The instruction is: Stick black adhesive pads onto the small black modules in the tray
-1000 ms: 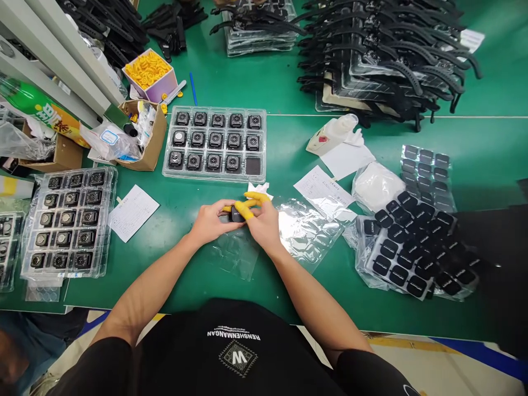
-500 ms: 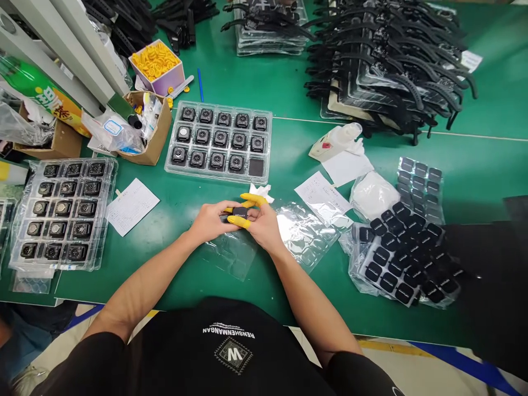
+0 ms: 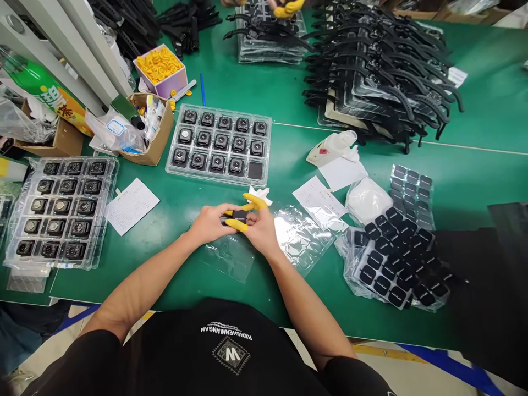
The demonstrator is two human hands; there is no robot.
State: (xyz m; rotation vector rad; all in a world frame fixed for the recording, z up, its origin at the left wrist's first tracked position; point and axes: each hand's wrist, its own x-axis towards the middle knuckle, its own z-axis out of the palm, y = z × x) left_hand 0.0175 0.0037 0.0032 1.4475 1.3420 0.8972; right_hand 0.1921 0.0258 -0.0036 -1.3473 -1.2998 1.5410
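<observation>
Between both hands is a small black smartwatch body (image 3: pixel 239 216), its dark face with faint white lettering turned up toward me. My left hand (image 3: pixel 211 223) pinches it from the left side. My right hand (image 3: pixel 260 224), with yellow finger cots on thumb and finger, grips its right side. Just beyond lies a clear plastic tray (image 3: pixel 218 179) of watch bodies in rows; its front right pocket holds no watch. A crumpled white tissue (image 3: pixel 258 195) sits behind my right fingers. Under and beside my hands are clear plastic sheets (image 3: pixel 303 236).
At left stand another watch tray (image 3: pixel 61 212), a paper note (image 3: pixel 132 206) and a box of yellow finger cots (image 3: pixel 160 71). To the right are a white bottle (image 3: pixel 332 147) and piled black square stickers (image 3: pixel 396 258). Trays with black straps (image 3: pixel 371 71) rise behind. Another person's yellow-tipped hand (image 3: pixel 286 8) shows at top.
The watch body has shifted slightly and my hands still hold it together. Another person's hands have come into view at the top, over the far tray stack. The camera view has tilted a little.
</observation>
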